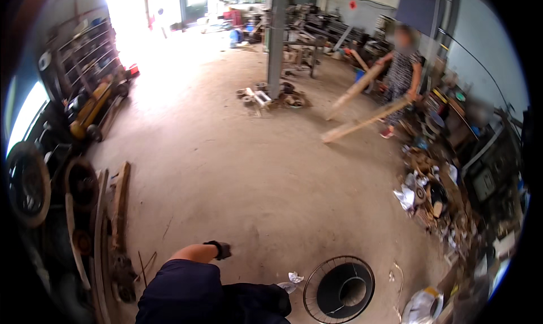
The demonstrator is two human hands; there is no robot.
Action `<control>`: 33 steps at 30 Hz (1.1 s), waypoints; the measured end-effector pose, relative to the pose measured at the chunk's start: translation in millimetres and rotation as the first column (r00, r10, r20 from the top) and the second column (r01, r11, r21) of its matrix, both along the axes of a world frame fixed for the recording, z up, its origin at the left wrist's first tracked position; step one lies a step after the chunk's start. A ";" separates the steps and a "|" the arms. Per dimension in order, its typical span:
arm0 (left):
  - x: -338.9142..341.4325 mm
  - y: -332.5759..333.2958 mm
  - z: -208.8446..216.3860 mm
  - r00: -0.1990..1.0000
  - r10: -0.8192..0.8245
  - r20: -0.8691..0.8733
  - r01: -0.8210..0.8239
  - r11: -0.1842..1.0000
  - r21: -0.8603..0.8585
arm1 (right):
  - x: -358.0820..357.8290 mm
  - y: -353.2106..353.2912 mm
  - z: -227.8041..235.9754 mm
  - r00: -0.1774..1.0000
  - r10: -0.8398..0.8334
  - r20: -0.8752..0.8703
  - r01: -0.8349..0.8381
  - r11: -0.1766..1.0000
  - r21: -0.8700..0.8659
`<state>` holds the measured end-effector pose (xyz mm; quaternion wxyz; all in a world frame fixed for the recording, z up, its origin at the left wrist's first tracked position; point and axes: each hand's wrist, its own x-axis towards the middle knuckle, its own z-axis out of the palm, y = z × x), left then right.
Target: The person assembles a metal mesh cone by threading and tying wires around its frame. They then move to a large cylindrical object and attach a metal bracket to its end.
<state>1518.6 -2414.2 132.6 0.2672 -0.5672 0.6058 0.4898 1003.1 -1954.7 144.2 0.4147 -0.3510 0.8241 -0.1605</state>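
Note:
My left hand (225, 250), in a dark glove, hangs over the concrete floor (237, 194) at the lower middle, with the bare forearm bent across in front of me. Its fingers are too small and dark to make out, and I see nothing held in it. My right hand is out of view. To the right of my dark blue clothing, a round wire-rimmed thing with a black disc (324, 293) and a hollow middle rests on the floor. Crumpled white scrap (295, 277) lies beside it.
At the right, a co-worker (403, 63) holds two wooden beams (362, 121) slanting down to the floor. Scrap (435, 199) is heaped along the right wall. A metal post (276, 46) stands mid-room. Wheels (28, 182) and timber (120, 205) line the left side.

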 end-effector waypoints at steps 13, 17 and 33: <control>116.9 274.7 -55.7 0.824 0.493 -0.280 -0.563 0.771 -0.299 | 89.8 -238.8 -49.4 0.744 0.651 -0.152 -0.646 0.758 0.084; 194.4 375.5 -36.5 0.861 0.479 0.172 -0.431 0.865 -0.256 | 208.1 -387.5 -19.8 0.558 0.810 -0.177 -0.829 0.547 -0.112; 412.4 -47.0 -53.3 0.345 0.613 -0.711 -0.925 0.351 -0.146 | 347.7 -670.7 -21.6 0.693 0.720 -0.045 -0.556 0.572 0.603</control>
